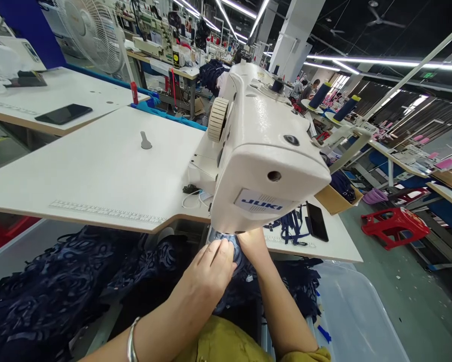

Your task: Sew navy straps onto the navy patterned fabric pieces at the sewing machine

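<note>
A white JUKI sewing machine (pixel 263 166) stands in front of me, its head covering the needle area. My left hand (pixel 214 264) is closed on dark blue patterned fabric (pixel 241 259), with fingertips together just below the head. On the right side of the same fabric is my right hand (pixel 253 244); its fingers are hidden behind the machine head. The fabric hangs over the table's front edge towards my lap. Navy straps (pixel 291 226) lie on the table to the right of my right hand.
A black phone (pixel 317 221) lies beside the straps. On the white table (pixel 108 166) at left is a small grey metal piece (pixel 145 141). Dark patterned garments (pixel 60 291) are heaped below left. A plastic bin (pixel 356 306) and a red stool (pixel 394 227) are at right.
</note>
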`<state>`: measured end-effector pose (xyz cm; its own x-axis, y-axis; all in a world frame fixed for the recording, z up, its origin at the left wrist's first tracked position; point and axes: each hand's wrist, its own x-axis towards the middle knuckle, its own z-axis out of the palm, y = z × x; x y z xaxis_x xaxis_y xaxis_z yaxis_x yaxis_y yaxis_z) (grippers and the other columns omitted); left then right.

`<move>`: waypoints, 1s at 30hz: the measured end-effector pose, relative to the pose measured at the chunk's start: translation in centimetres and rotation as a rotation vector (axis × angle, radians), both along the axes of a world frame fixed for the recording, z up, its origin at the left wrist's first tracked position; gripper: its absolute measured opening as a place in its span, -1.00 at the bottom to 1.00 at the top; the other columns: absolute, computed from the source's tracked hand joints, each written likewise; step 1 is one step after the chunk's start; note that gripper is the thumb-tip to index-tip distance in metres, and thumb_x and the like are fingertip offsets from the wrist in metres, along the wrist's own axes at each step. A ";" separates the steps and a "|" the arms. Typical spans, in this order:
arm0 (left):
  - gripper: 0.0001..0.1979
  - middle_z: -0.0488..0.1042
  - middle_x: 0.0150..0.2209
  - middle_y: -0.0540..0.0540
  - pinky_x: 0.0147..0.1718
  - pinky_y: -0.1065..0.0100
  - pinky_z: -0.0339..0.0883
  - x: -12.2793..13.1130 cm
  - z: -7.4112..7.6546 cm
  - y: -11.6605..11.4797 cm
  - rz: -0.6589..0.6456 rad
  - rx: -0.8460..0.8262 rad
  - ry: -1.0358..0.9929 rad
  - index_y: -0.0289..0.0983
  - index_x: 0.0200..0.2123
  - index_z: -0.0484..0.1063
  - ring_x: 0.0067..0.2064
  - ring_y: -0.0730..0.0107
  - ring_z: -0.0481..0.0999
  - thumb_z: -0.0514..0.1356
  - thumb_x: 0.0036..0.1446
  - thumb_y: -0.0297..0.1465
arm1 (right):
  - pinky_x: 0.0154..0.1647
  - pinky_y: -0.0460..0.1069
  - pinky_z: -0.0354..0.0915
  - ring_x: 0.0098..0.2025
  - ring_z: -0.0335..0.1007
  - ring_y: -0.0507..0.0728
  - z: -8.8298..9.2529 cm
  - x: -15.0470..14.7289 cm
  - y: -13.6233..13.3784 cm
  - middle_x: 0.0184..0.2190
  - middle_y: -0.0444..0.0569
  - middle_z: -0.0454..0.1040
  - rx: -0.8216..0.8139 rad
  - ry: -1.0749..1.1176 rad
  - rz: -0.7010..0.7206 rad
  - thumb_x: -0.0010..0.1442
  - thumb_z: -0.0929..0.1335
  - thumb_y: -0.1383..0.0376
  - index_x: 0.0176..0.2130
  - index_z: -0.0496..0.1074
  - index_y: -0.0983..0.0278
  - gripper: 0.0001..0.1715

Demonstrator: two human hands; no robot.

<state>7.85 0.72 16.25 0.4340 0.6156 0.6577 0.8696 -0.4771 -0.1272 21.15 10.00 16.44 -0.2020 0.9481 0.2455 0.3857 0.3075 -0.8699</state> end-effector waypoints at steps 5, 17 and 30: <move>-0.74 0.54 -0.16 -0.21 -0.09 0.25 0.32 0.3 0.0 0.3 0.004 0.014 -0.022 -0.46 -0.06 0.42 -0.11 0.22 0.50 0.06 0.26 -0.47 | -0.11 0.05 0.34 -0.29 0.41 0.17 -0.7 0.1 0.6 -0.39 -0.03 0.55 0.008 0.006 0.018 0.07 0.27 0.38 -0.41 0.48 0.22 -0.81; -0.72 0.54 -0.13 -0.24 -0.08 0.20 0.29 0.7 -0.1 0.4 0.020 0.018 -0.007 -0.51 -0.05 0.42 -0.11 0.15 0.50 0.09 0.25 -0.45 | 0.10 0.09 0.28 -0.10 0.44 0.21 -0.8 0.0 1.0 -0.26 0.01 0.58 0.089 -0.049 0.021 0.14 0.27 0.30 -0.24 0.51 0.24 -0.75; -0.71 0.55 -0.16 -0.23 -0.13 0.23 0.31 0.5 0.0 0.2 0.082 0.025 -0.028 -0.51 -0.08 0.45 -0.14 0.19 0.50 0.09 0.25 -0.42 | 0.14 0.16 0.28 0.01 0.42 0.25 -1.5 0.2 0.8 -0.16 0.04 0.57 0.075 -0.086 -0.035 0.11 0.32 0.25 -0.09 0.49 0.26 -0.65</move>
